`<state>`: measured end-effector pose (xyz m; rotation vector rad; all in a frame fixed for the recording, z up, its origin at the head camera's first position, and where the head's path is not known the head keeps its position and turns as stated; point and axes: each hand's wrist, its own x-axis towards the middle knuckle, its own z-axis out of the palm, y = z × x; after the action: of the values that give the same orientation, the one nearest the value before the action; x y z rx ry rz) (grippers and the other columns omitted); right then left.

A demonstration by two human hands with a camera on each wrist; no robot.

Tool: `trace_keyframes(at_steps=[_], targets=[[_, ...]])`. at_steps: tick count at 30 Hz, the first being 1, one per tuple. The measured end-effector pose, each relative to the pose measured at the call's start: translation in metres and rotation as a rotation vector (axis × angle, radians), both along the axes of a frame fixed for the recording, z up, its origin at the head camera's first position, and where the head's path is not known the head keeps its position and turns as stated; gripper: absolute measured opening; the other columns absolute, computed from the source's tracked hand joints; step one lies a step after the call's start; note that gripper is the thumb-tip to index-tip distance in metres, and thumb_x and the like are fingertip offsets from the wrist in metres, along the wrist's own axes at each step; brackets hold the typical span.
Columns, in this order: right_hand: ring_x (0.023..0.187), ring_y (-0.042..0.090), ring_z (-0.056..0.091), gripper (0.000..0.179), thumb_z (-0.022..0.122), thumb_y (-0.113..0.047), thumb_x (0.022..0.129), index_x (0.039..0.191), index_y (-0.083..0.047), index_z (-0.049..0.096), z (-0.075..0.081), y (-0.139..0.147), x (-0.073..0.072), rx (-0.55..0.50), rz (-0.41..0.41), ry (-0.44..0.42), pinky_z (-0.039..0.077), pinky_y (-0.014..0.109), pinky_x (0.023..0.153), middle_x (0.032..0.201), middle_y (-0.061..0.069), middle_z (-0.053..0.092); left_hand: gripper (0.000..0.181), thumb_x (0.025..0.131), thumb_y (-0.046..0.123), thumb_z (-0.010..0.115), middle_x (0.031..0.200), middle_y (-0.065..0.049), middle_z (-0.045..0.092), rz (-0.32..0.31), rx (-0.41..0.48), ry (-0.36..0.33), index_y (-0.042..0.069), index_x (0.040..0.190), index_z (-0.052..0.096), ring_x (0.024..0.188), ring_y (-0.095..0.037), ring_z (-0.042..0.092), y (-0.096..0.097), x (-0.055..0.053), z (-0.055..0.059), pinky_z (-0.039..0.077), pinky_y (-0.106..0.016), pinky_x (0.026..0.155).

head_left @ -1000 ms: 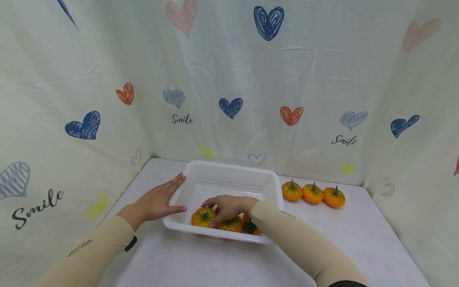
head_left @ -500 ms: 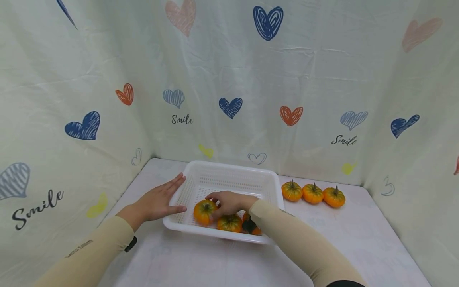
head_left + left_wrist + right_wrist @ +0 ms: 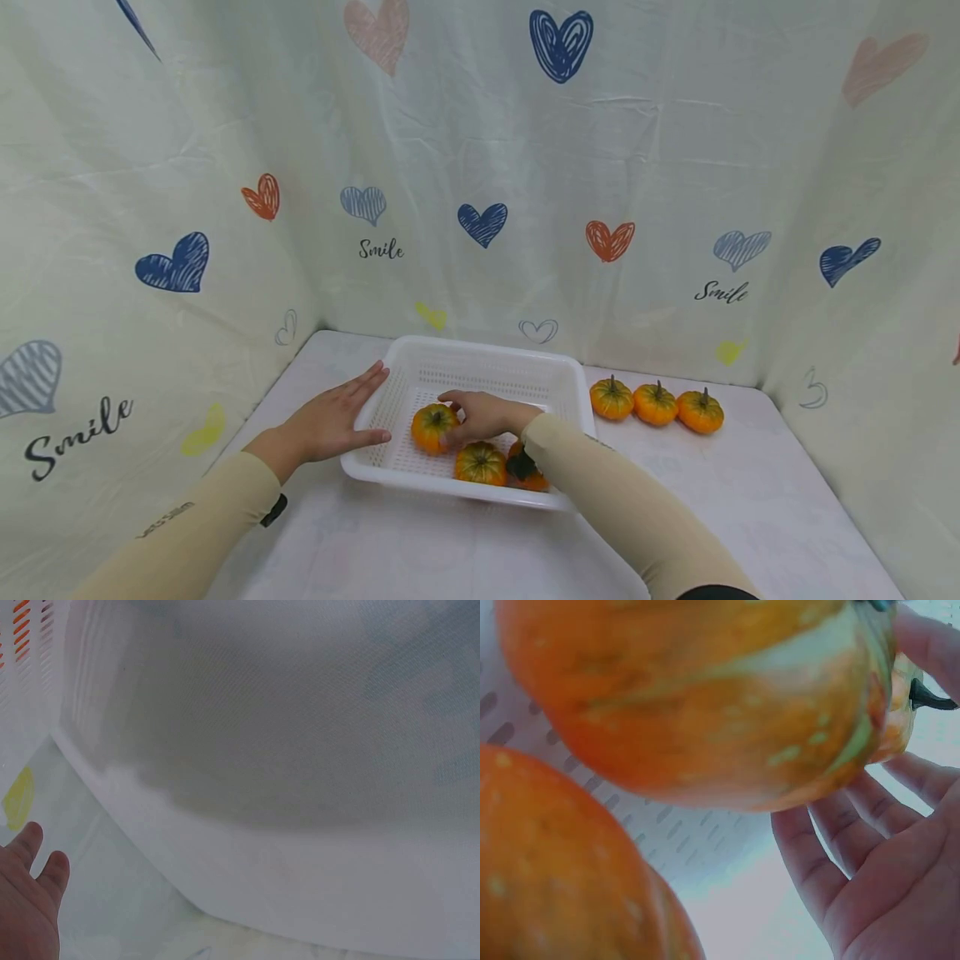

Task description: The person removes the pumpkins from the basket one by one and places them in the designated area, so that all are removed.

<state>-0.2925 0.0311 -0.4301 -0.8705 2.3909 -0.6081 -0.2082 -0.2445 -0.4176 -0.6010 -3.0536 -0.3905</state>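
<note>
A white slotted plastic basket point(image 3: 487, 352) stands on the table with three small orange-and-green pumpkins inside. My right hand point(image 3: 483, 417) reaches in from the right and holds the leftmost pumpkin point(image 3: 433, 429) between thumb and fingers, above the basket's floor. Below that hand sit a second pumpkin point(image 3: 480, 464) and a third pumpkin point(image 3: 534, 479), partly covered by the forearm. In the right wrist view two orange pumpkins loom close beside the right hand point(image 3: 900, 870). My left hand point(image 3: 330, 421) lies with spread, straight fingers along the basket's left rim; part of the left hand point(image 3: 30, 900) shows in its wrist view.
To the right of the basket, a row of three more pumpkins point(image 3: 655, 404) stands near the back edge of the white table point(image 3: 420, 542). A pale curtain point(image 3: 480, 150) printed with hearts and words surrounds the table at the back and sides.
My right hand has moved the leftmost pumpkin back and slightly right, up from the basket's front side, away from the other two. My left hand stays at the rim.
</note>
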Motion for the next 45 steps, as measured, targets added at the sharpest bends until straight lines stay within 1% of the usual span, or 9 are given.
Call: trace_keyframes(at_steps=[6,12,15,18,23,28,35,39,45], targets=[[0.121,0.021,0.053,0.085,0.08,-0.039,0.084,0.154,-0.02,0.037,0.0,0.0,-0.001,-0.015,0.008,-0.029,0.041,0.041,0.107,0.142,0.009,0.052,0.102,0.087,0.073,0.052,0.166,-0.011,0.015,0.008,-0.008,-0.003,0.008,0.159,0.02,0.144,-0.038,0.031,0.0,0.0,0.001,0.032,-0.062,0.109],[0.118,0.018,0.054,0.08,0.081,-0.036,0.085,0.153,-0.025,0.04,0.0,-0.002,-0.001,-0.004,0.012,-0.028,0.042,0.041,0.106,0.142,0.007,0.051,0.102,0.087,0.073,0.052,0.166,-0.011,0.015,0.012,-0.013,-0.005,0.008,0.159,0.02,0.143,-0.037,0.032,0.0,0.001,0.003,0.033,-0.061,0.109],[0.121,0.018,0.052,0.077,0.081,-0.037,0.085,0.151,-0.028,0.042,-0.001,-0.002,-0.001,0.006,0.004,-0.025,0.04,0.041,0.107,0.142,0.006,0.052,0.102,0.087,0.073,0.051,0.166,-0.01,0.014,0.013,-0.015,-0.009,0.009,0.159,0.02,0.144,-0.037,0.031,0.001,0.001,0.003,0.033,-0.061,0.109],[0.119,0.018,0.053,0.076,0.081,-0.039,0.084,0.15,-0.028,0.044,-0.002,-0.003,-0.002,0.007,0.007,-0.025,0.041,0.041,0.106,0.14,0.006,0.053,0.102,0.087,0.074,0.051,0.166,-0.01,0.014,0.012,-0.013,-0.013,0.009,0.159,0.02,0.144,-0.037,0.031,0.0,0.001,0.004,0.032,-0.062,0.108],[0.113,0.017,0.055,0.074,0.081,-0.039,0.083,0.148,-0.028,0.046,-0.003,-0.002,-0.004,-0.004,0.023,-0.012,0.044,0.039,0.103,0.136,0.005,0.054,0.103,0.086,0.074,0.051,0.166,-0.011,0.015,0.013,-0.014,-0.01,0.008,0.159,0.02,0.143,-0.038,0.032,0.0,0.001,0.004,0.032,-0.062,0.108],[0.112,0.017,0.055,0.076,0.083,-0.037,0.082,0.148,-0.028,0.046,-0.002,0.0,-0.005,-0.011,0.009,0.004,0.044,0.039,0.103,0.137,0.005,0.054,0.103,0.086,0.073,0.052,0.165,-0.011,0.015,0.009,-0.008,-0.004,0.008,0.159,0.021,0.142,-0.038,0.033,0.001,0.001,0.003,0.033,-0.063,0.108],[0.113,0.018,0.055,0.076,0.083,-0.032,0.082,0.148,-0.026,0.045,0.002,0.006,-0.006,-0.023,0.001,0.065,0.045,0.038,0.101,0.137,0.005,0.055,0.102,0.087,0.071,0.054,0.165,-0.011,0.016,0.001,-0.01,0.004,0.008,0.159,0.021,0.143,-0.037,0.033,0.0,0.0,0.001,0.034,-0.062,0.108],[0.112,0.017,0.055,0.076,0.082,-0.03,0.084,0.15,-0.023,0.044,0.007,0.009,-0.007,-0.047,0.001,0.08,0.046,0.036,0.099,0.133,0.004,0.057,0.104,0.086,0.074,0.052,0.166,-0.01,0.014,0.013,-0.013,-0.006,0.009,0.159,0.02,0.144,-0.037,0.031,0.0,0.001,0.001,0.032,-0.062,0.109],[0.103,0.016,0.058,0.076,0.083,-0.026,0.084,0.149,-0.022,0.044,0.013,0.018,-0.009,-0.133,-0.013,0.044,0.049,0.033,0.094,0.132,0.005,0.055,0.104,0.086,0.075,0.052,0.166,-0.01,0.014,0.018,-0.017,-0.013,0.009,0.16,0.02,0.144,-0.037,0.031,0.0,0.002,0.002,0.032,-0.063,0.108]])
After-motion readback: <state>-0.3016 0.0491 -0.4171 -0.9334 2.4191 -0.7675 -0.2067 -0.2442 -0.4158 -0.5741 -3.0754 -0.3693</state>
